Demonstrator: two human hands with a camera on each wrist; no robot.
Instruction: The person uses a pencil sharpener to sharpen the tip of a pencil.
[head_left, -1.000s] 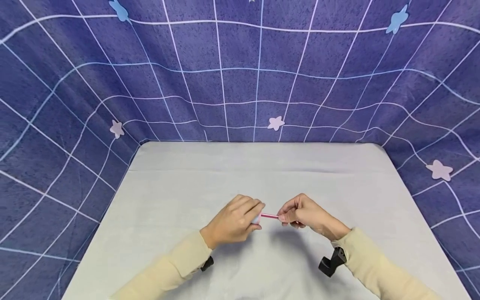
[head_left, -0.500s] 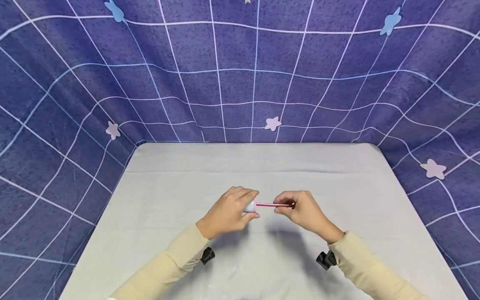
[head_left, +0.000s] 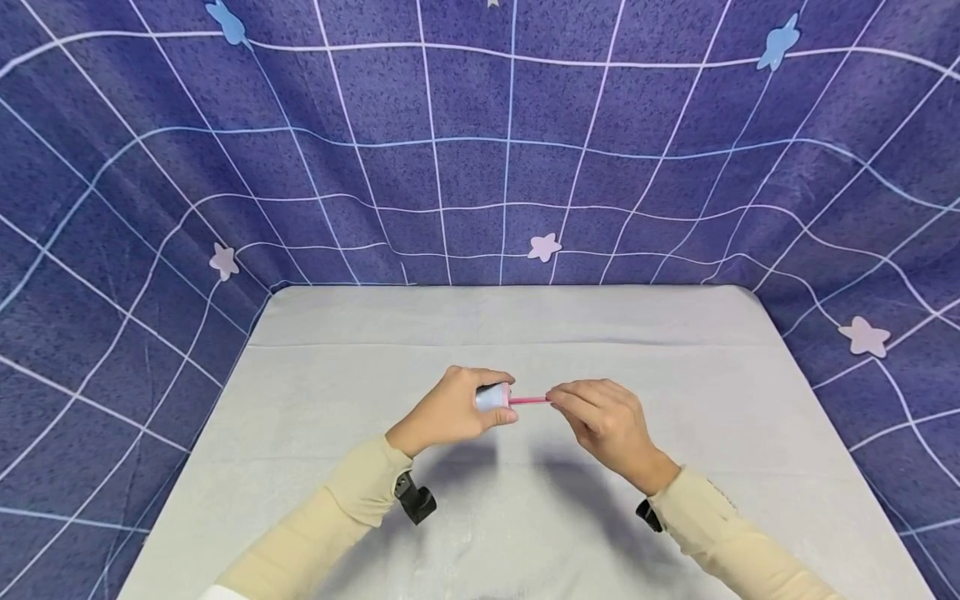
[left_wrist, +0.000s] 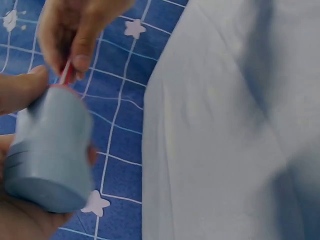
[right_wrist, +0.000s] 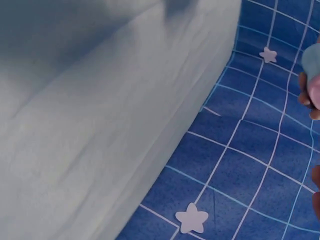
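Observation:
My left hand (head_left: 442,410) grips a light blue, rounded cylindrical pencil sharpener (head_left: 491,397) with a pink end facing right. Thumb and fingers lie on opposite sides of it. From that pink end runs a thin pinkish-red pencil (head_left: 529,400), pinched at its other end by my right hand (head_left: 611,421). In the left wrist view the sharpener (left_wrist: 52,145) shows its flat base, and the pencil (left_wrist: 65,72) leads up into the right fingers. At the right edge of the right wrist view, only part of the sharpener (right_wrist: 311,62) and some fingertips show. Both hands are above the table.
A white cloth-covered table (head_left: 360,333) lies beneath the hands. Behind and beside it hangs a blue curtain (head_left: 465,175) with a line grid and stars. A black wrist camera (head_left: 415,498) sits under the left cuff, another (head_left: 648,515) at the right.
Both hands have shifted slightly farther from me and left. The left hand has rolled, showing more of the sharpener. The right hand has turned its back upward, still pinching the pencil.

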